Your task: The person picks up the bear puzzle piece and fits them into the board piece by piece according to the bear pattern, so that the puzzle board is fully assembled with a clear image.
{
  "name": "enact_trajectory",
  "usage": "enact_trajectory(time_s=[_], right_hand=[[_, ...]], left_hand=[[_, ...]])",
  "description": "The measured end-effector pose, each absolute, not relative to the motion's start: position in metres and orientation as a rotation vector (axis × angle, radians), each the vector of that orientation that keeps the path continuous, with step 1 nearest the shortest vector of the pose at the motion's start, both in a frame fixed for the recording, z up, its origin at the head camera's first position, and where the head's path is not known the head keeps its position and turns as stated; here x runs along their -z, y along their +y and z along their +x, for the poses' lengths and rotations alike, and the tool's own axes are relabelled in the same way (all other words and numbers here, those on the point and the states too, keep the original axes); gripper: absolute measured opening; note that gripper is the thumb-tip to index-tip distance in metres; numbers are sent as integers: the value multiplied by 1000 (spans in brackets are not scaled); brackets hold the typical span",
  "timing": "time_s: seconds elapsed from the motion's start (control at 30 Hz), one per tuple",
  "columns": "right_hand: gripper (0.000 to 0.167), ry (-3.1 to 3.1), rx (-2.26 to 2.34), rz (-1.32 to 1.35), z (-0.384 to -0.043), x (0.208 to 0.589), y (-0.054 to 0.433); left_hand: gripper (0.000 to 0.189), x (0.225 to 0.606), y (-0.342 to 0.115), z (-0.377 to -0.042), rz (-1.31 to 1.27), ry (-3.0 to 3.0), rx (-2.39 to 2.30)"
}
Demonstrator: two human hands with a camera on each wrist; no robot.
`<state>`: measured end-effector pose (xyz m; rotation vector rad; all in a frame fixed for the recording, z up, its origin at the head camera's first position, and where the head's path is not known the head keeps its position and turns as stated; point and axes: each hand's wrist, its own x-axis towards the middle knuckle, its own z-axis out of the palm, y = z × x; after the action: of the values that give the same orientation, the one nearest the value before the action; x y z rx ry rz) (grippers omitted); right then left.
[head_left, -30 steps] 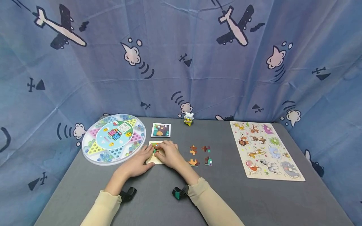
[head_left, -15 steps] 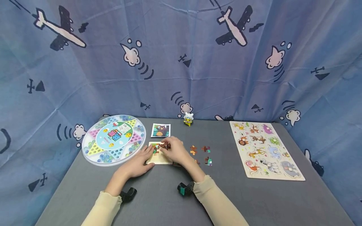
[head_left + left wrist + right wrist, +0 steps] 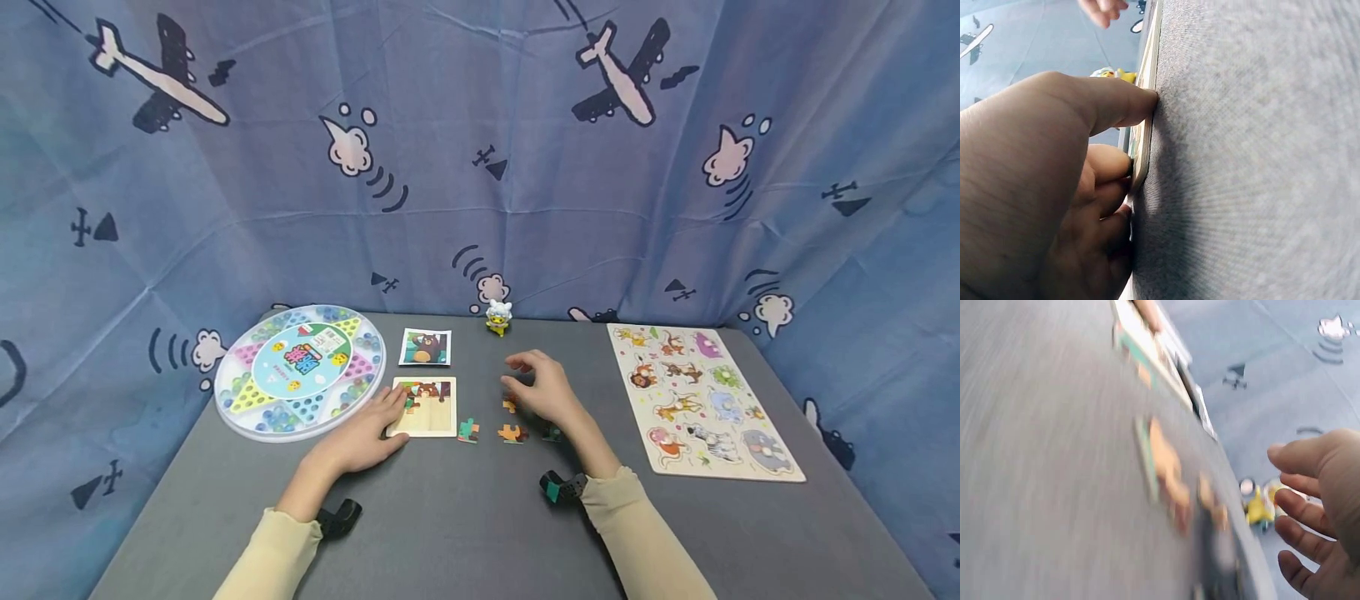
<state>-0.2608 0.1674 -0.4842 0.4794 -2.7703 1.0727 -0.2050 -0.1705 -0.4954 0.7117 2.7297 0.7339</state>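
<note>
A small wooden puzzle board (image 3: 438,421) lies on the table, with pieces showing a bear's head along its upper part and bare wood below. My left hand (image 3: 366,433) rests at its left side, fingers outstretched over the board; in the left wrist view the thumb (image 3: 1119,100) touches the board's edge. My right hand (image 3: 546,390) hovers above loose jigsaw pieces, fingers relaxed and apart, with nothing visible in them. Beneath or beside it are an orange piece (image 3: 512,433), a smaller orange one (image 3: 510,403) and a partly hidden dark-green one (image 3: 552,433). A green piece (image 3: 468,430) lies beside the board.
A picture card of a bear (image 3: 426,347) lies behind the board. A round marble game box (image 3: 300,375) stands left, a small toy figure (image 3: 498,317) at the back, and an animal peg puzzle (image 3: 705,400) at right. A patterned curtain hangs behind the table.
My right hand has left the bear-head piece on the board and moved right, over the loose pieces. The green piece beside the board has come into sight. My left hand stays put.
</note>
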Motion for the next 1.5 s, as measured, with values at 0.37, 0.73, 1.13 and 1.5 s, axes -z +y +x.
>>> enact_trajectory(time_s=[0.37,0.73,1.13,1.5], right_hand=[[36,-2701,-1058,620,-260,509,207],[35,-2743,-1003,730,-259,521,215],[26,-2725,-982,790,-258,518,213],[23,-2755,-892,836,-255,515,211]], left_hand=[[73,497,-170,-207,695,2727,-760],[73,500,-169,-206,686,2716,-766],[74,495,-168,-205,676,2716,-772],[74,498,-169,-206,674,2715,-775]])
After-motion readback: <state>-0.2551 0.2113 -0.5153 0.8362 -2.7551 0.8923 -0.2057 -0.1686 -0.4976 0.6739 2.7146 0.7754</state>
